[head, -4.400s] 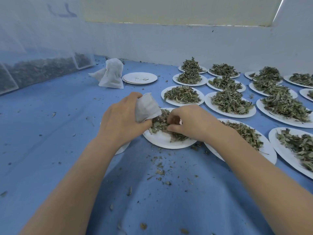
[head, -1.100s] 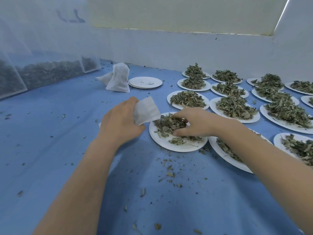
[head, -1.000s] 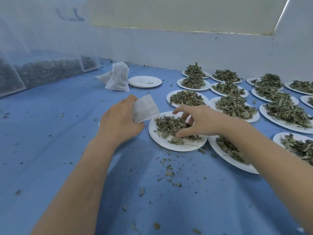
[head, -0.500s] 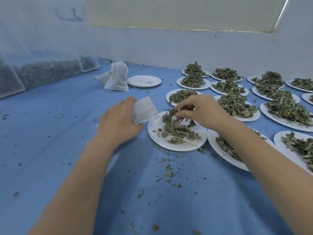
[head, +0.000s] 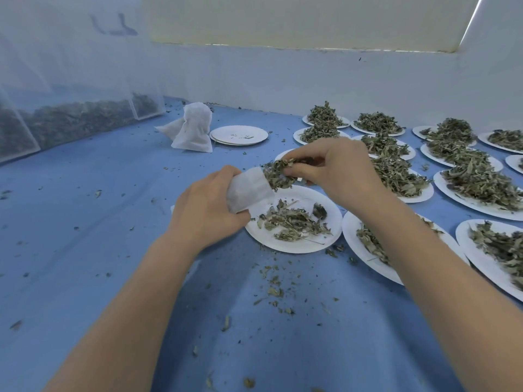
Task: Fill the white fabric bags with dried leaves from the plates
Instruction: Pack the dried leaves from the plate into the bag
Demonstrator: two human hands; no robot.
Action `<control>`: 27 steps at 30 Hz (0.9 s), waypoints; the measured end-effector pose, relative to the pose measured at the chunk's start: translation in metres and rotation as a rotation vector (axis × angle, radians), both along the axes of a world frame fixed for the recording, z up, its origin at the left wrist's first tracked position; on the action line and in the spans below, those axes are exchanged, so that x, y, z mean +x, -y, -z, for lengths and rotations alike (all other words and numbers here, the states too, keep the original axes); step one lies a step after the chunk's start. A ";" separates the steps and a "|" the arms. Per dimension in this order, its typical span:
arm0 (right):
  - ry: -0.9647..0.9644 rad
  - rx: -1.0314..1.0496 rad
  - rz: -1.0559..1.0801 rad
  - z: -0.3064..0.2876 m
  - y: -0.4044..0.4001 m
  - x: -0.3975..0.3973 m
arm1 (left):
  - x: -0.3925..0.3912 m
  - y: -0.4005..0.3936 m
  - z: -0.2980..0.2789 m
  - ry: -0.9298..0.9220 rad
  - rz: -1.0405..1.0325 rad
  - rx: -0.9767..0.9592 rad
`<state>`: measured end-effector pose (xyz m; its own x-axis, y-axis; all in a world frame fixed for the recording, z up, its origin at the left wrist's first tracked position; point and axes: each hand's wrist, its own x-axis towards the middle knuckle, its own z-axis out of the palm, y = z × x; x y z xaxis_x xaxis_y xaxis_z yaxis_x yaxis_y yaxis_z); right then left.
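Left grip clutches bag; right grip pinches leaves at its mouth.

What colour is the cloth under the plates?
Blue. The head view shows the blue cloth spread under the white plates.

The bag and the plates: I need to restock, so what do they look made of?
Bag: thin white nonwoven or mesh fabric, matte; it creases softly in the left hand. Plate: probably paper, matte white with a thin, shallow rim, though foam is possible.

White bag, green-brown leaves, blue cloth
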<state>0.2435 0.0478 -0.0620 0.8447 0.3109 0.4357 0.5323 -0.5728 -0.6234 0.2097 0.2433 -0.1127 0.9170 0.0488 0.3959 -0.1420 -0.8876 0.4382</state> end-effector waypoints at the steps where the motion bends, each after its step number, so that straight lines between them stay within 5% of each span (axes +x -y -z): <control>1: -0.007 -0.017 -0.004 0.000 -0.001 0.000 | 0.001 0.001 0.000 0.003 0.003 -0.060; 12: -0.078 -0.309 -0.160 -0.007 -0.002 -0.008 | -0.006 0.025 0.000 0.002 0.110 -0.196; 19: -0.374 -0.146 -0.364 -0.016 0.012 -0.010 | -0.007 0.025 0.000 0.042 0.077 -0.265; 27: -0.198 0.045 -0.147 -0.002 -0.002 -0.008 | -0.007 0.026 0.000 0.141 0.059 -0.302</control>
